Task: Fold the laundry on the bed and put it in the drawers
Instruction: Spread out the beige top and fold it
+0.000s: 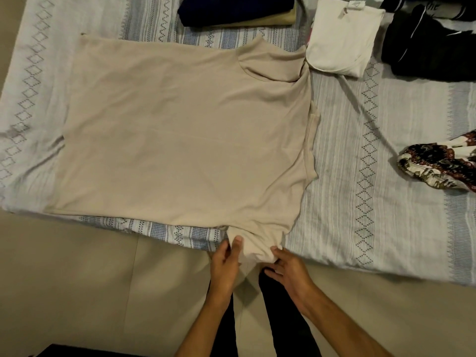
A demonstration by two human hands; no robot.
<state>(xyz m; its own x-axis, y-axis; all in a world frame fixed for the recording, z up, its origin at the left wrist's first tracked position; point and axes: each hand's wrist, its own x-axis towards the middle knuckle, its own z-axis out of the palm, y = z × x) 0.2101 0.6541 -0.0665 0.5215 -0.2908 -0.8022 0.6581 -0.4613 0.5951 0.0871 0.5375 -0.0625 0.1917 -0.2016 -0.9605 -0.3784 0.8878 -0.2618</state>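
A beige t-shirt (180, 130) lies spread flat on the bed (373, 202), its neck toward the right and its hem toward the left. The far sleeve is folded in over the body. The near sleeve (253, 247) hangs bunched over the bed's front edge. My left hand (226, 261) pinches this sleeve from the left between thumb and fingers. My right hand (288, 271) grips the same sleeve from the right with curled fingers.
A folded white garment (340, 39) lies at the back right. Black clothes (432, 45) lie beside it. A dark blue folded stack (231, 9) sits on a tan piece at the back. A patterned cloth (438, 166) lies at the right. Beige floor (77, 279) is below.
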